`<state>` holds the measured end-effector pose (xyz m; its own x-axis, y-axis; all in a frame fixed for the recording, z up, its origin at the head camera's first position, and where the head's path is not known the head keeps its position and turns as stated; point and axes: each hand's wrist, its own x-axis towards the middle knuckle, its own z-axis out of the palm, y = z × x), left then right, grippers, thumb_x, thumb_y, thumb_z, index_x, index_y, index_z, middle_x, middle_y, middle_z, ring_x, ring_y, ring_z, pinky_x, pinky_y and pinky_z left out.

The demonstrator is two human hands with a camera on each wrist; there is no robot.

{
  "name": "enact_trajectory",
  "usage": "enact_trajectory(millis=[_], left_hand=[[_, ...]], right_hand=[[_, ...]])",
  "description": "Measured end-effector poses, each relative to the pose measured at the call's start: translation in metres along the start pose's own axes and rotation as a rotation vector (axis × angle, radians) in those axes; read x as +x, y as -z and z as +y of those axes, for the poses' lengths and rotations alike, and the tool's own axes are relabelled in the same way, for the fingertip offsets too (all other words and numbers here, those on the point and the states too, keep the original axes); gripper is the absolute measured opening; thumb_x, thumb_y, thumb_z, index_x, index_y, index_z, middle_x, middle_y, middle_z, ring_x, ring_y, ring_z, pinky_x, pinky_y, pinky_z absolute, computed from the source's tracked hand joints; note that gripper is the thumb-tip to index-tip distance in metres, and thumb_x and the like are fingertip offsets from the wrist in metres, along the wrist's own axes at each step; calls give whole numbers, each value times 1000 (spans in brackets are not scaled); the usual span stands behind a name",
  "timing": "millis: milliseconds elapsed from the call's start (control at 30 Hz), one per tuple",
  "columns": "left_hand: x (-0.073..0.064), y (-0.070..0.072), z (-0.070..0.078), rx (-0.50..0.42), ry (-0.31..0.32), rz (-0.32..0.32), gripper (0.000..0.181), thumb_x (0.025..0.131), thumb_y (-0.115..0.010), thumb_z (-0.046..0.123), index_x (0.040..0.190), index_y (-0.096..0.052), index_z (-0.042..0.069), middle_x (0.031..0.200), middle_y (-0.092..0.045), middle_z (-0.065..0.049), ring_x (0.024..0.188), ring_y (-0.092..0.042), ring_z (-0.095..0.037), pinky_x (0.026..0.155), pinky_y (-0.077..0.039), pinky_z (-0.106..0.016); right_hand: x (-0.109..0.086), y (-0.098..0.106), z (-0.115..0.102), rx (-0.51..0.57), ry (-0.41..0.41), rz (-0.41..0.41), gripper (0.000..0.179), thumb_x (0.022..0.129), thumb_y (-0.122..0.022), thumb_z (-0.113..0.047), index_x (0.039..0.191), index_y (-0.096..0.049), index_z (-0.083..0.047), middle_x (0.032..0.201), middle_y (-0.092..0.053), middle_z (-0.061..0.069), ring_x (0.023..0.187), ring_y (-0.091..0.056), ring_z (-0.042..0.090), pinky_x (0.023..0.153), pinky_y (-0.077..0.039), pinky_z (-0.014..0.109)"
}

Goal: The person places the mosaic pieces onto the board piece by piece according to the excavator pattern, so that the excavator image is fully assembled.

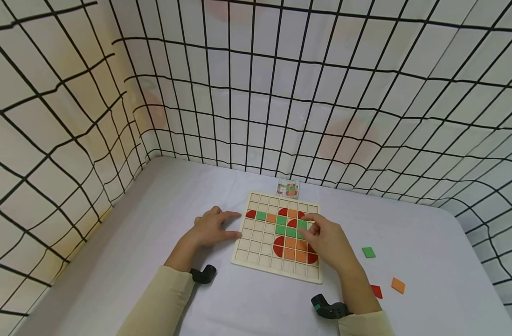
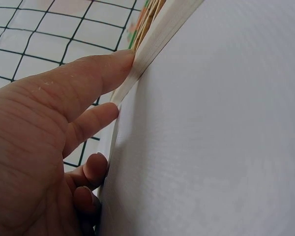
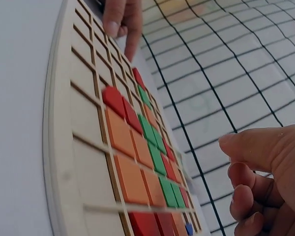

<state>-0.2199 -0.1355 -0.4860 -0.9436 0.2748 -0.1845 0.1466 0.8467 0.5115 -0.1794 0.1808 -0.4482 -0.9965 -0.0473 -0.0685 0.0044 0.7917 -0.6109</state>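
Observation:
A pale wooden grid board (image 1: 252,245) lies on the white table. Set in its cells are green tiles (image 1: 261,216), orange tiles (image 1: 289,248) and round-edged red pieces (image 1: 278,246). My left hand (image 1: 211,227) is at the board's left side, thumb and forefinger stretched out; the thumb (image 2: 96,73) touches the edge in the left wrist view. Over the right side of the board is my right hand (image 1: 326,240), its forefinger and thumb apart beside a green tile (image 1: 302,225). Nothing shows between those fingers in the right wrist view, where the other fingertips (image 3: 242,196) bend inward.
Behind the board stands a small card (image 1: 287,188) with a coloured pattern. Right of the board lie a loose green tile (image 1: 369,252), an orange tile (image 1: 398,285) and a red piece (image 1: 377,291) partly behind the right forearm. Black wire mesh (image 1: 277,112) surrounds the table.

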Motion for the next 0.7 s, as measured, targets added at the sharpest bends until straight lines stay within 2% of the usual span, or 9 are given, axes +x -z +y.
enact_trajectory(millis=[133,267,467,600,700], left_hand=[[-1,1,-2,11,-1,4,64,85,-75,52,142,-61,29,104,-54,-4,89,-49,-17,75,-30,-38],[0,2,-3,6,-1,7,63,85,-75,53,142,-61,30,104,-54,-4,89,-49,-17,75,-29,-37],[1,0,-4,-8,-9,6,64,85,-75,52,142,-61,29,103,-54,-4,88,-48,-17,74,-29,-37],[1,-1,-4,-12,-12,6,64,85,-76,53,142,-61,29,103,-54,-4,88,-48,-17,74,-29,-38],[2,-2,-4,-13,-18,5,64,85,-75,53,142,-61,30,104,-55,-4,88,-49,-17,74,-29,-38]], right_hand=[[-4,7,9,-23,-44,9,41,95,-72,-29,133,-62,-15,86,-57,5,71,-51,18,55,-43,27],[0,3,10,-10,-55,-16,39,95,-71,-28,131,-63,-14,85,-57,5,72,-52,18,57,-45,26],[13,-17,-1,-4,44,-63,36,96,-71,-28,128,-66,-14,78,-55,1,63,-50,16,53,-40,27],[25,-31,-18,18,115,-109,33,96,-70,-28,127,-68,-16,74,-55,-2,58,-47,13,52,-36,27],[34,-41,-32,16,160,-138,29,97,-71,-28,124,-69,-17,72,-56,-3,57,-48,12,54,-38,27]])
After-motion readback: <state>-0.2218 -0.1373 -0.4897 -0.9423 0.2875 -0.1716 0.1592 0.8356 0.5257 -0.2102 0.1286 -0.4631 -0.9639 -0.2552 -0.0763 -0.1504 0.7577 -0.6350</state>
